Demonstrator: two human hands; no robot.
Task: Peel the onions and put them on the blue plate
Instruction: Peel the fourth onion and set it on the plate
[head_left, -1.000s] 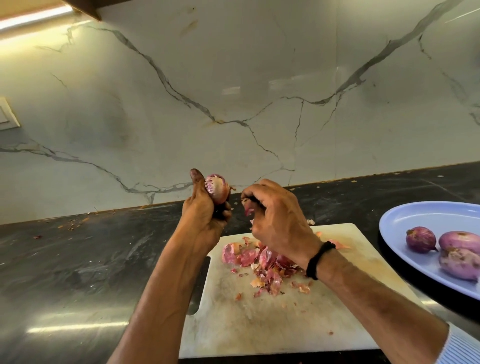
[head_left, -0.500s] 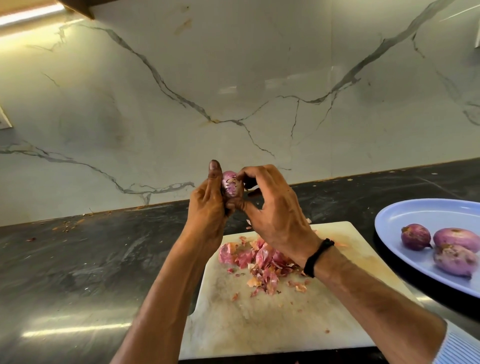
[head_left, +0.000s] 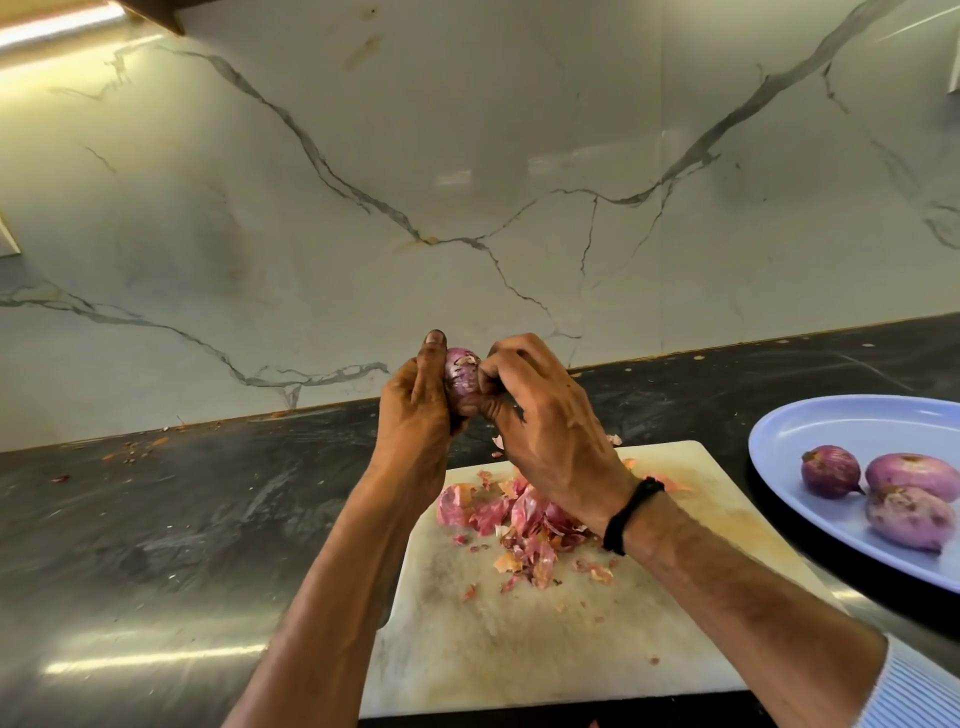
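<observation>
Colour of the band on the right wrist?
The wristband is black; head view shows it.

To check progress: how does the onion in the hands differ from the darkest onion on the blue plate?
The held onion is raised, gripped by the left hand while the right hand pinches at its skin; the darkest onion lies untouched on the blue plate. The held onion looks paler pink with flakes; the darkest onion is deep purple and smooth. Both are roundish.
</observation>
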